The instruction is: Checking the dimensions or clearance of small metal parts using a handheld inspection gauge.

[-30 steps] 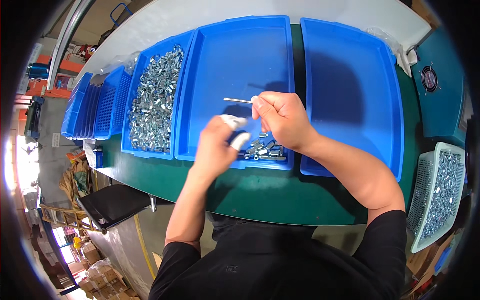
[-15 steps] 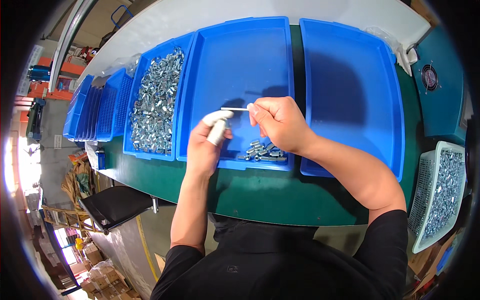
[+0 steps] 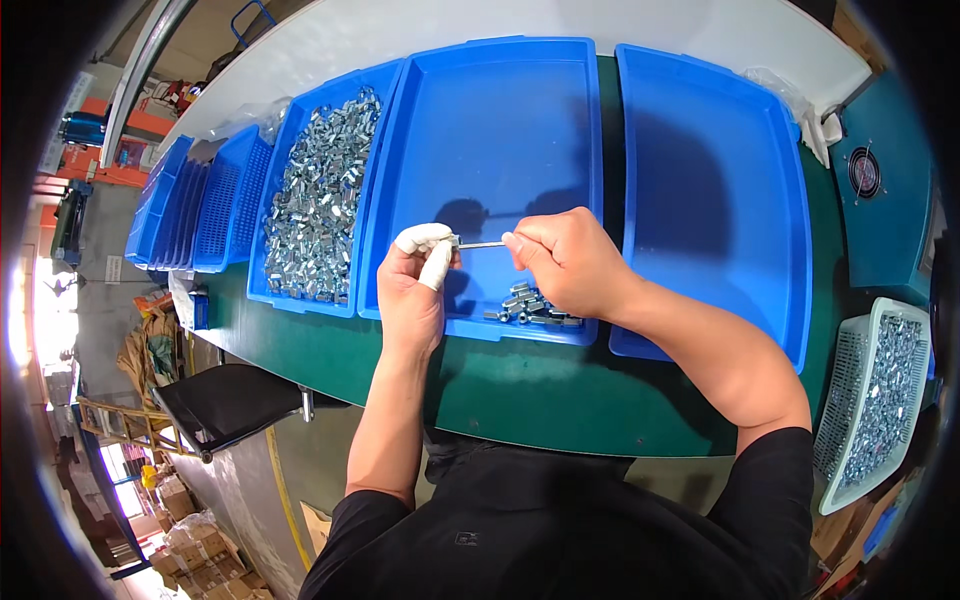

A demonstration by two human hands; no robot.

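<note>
Thumb and forefinger of my left hand [image 3: 410, 300], both in white finger covers, pinch a small metal hex nut [image 3: 456, 241], mostly hidden by the fingers. My right hand [image 3: 575, 262] is closed around a thin metal rod [image 3: 482, 245], held level. The rod's left tip meets the nut; whether it has entered a hole cannot be made out. Both hands are above the middle blue tray [image 3: 490, 110]. Below the right hand, a small pile of long silvery hex nuts [image 3: 530, 306] lies at that tray's near edge.
On the left, a blue tray [image 3: 310, 306] is full of similar metal pieces, beside several blue baskets [image 3: 228, 205]. Another blue tray [image 3: 720, 290] lies right of the middle one. A pale basket of metal pieces [image 3: 840, 400] and a teal machine [image 3: 890, 225] stand far right.
Both hands have come down slightly toward me. The rod's tip, free above the left fingers before, now meets the nut pinched in them.
</note>
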